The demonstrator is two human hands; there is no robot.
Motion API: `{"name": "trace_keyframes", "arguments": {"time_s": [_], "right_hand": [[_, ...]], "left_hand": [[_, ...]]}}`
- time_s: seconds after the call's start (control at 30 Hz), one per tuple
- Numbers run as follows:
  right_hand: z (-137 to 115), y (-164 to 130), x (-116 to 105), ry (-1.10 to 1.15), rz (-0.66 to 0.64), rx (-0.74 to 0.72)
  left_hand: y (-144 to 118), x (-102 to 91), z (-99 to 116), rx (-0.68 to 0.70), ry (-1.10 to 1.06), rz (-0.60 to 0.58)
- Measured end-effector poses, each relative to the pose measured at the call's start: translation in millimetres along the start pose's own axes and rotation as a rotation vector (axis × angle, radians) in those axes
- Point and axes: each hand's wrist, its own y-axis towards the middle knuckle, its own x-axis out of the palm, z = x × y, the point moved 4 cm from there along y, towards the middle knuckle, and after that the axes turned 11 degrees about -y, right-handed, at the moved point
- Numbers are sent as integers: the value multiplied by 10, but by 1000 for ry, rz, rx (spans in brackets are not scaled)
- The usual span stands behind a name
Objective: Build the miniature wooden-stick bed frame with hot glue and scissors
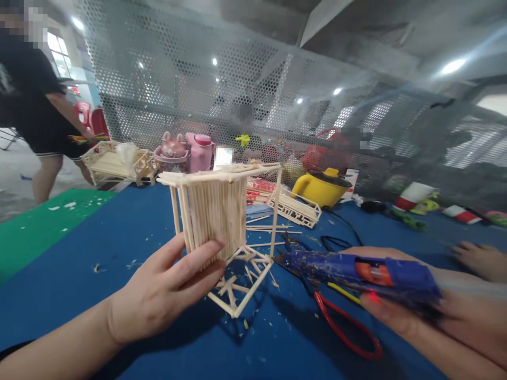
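My left hand (166, 279) grips a small frame of glued wooden sticks (214, 211), its fingers pressed on the closed panel of upright sticks. The frame stands tilted, with an open lattice base at its lower right. In my right hand (412, 316) is a blue glue gun (340, 269), fingers wrapped round it and a red light glowing at its side. Its nozzle points left, close to the frame's lower right corner; whether the two touch I cannot tell. Beneath the glue gun lie red-handled scissors (348, 327), partly hidden.
On the blue table (130, 232) are loose sticks (269, 228), another stick piece (297, 208), a yellow pot (322, 187) and a pink bottle (200, 152). A bigger stick model (119, 163) sits back left. A person (35, 89) stands at left; another person's hand (479, 258) rests at right.
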Motion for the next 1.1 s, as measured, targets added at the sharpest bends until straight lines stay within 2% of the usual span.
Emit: {"name": "trace_keyframes", "arguments": {"time_s": [0.1,0.23,0.6,0.8,1.1], "right_hand": [[-134,57,-39,-13,0,-165],[-208,110,-99,2,15,-215],[-233,152,-104,16,13,-187],[-210,138,-118,-92,53,-184],[-289,176,-158,-70,25,-288]], "left_hand": [[0,3,17,3,26,1],[11,-9,39,21,18,14],[11,12,35,31,-1,1],[6,1,29,16,-10,1],[0,-4,30,12,-17,-3]]}}
